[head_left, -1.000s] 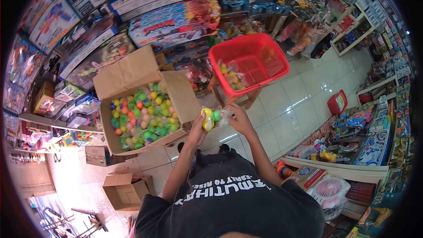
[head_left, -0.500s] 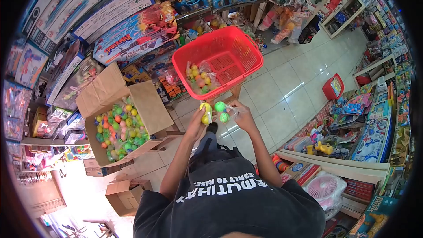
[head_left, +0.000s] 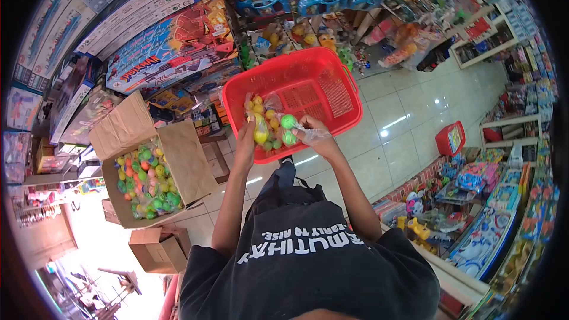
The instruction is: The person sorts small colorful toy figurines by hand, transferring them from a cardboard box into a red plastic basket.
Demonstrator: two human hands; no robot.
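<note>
My left hand is closed on a clear bag of yellow balls, at the near left side of the red plastic basket. In my right hand the fingers pinch a clear plastic bag with green balls, above the basket's near rim. Behind and below these, more bagged balls, mostly yellow with some green, lie in the basket's left part. To the left stands an open cardboard box filled with bagged balls in orange, green, yellow and pink.
A smaller open cardboard box sits on the floor at lower left. Boxed toys, one a Spider-Man box, are stacked beyond the basket. On the right, a small red basket stands on the tiled floor near toy-laden shelves.
Both hands have moved forward with the bagged balls, from before the basket to over its near edge. The view has shifted slightly.
</note>
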